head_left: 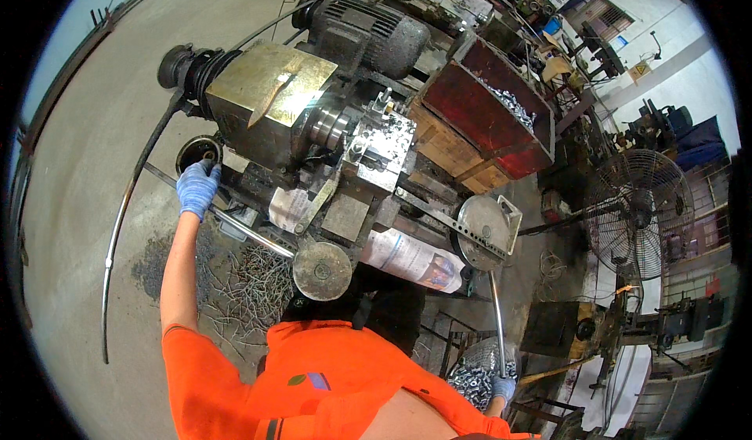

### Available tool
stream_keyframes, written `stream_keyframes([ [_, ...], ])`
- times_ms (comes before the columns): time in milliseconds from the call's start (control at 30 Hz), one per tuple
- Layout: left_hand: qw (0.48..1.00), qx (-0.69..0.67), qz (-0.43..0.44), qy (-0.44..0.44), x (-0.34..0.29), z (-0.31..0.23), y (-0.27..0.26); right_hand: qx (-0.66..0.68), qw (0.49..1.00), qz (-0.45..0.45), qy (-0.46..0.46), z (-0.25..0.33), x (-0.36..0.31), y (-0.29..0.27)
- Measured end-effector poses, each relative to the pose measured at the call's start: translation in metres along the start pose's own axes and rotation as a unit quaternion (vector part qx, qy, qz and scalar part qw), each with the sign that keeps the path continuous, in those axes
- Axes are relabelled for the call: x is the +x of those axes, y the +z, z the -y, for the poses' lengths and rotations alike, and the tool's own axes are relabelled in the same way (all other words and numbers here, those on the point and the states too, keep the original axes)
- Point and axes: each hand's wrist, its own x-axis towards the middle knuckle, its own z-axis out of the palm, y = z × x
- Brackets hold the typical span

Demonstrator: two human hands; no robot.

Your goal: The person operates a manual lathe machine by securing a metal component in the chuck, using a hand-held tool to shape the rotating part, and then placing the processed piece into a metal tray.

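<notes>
My left hand (197,188), in a blue glove, reaches out to the left end of an old metal lathe (270,99). Its fingers curl over the lower rim of a round black wheel (196,149). My right hand (502,387), also gloved in blue, is low at my right side and grips the lower end of a long shiny metal lever (496,315). The lever rises to a round slotted plate (482,232) on the machine's right end. A wire basket of small shiny metal parts (468,377) sits just left of my right hand.
A dark electric motor (368,29) sits behind the lathe. A red wooden box (478,115) holds metal parts. A round handwheel (322,270) faces me. Metal shavings (251,283) lie on the concrete floor. A standing fan (638,209) is on the right.
</notes>
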Motion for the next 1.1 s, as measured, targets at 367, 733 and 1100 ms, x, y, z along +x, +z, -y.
stream_keyframes([
  [367, 1.0, -0.001, 0.01, -0.007, 0.0, 0.003, 0.001, 0.01, 0.999, -0.027, -0.031, 0.001, -0.006, -0.001],
  [733, 1.0, 0.005, 0.006, -0.001, 0.001, 0.003, 0.002, -0.012, 0.999, -0.017, -0.037, 0.003, -0.015, -0.005],
  [1100, 1.0, 0.005, -0.01, 0.002, -0.002, 0.002, -0.001, 0.022, 0.999, -0.019, -0.026, 0.011, -0.031, -0.016],
])
